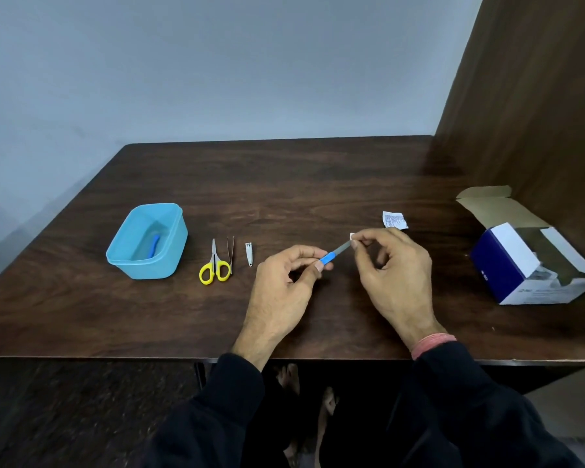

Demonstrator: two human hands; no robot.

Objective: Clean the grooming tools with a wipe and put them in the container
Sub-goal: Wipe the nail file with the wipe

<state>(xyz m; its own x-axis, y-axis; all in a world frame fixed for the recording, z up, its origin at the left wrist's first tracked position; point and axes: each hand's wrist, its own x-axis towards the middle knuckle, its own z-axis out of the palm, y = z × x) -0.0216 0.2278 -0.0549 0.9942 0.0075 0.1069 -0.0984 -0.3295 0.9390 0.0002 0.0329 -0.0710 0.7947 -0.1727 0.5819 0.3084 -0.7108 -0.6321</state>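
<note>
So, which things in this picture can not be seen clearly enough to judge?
All in the head view:
- wipe: nearly all covered by the right hand pinching it.
- nail file: its tip is hidden under the wipe, its handle end under the left hand.
- blue tool in the container: too small and blurred to identify.
- torn sachet: its print is too small to read.
- open box: its contents are dark and blurred.

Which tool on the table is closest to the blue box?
The yellow-handled steel scissors, beside the light blue plastic container; the tweezers and nail clipper lie farther right.
</note>
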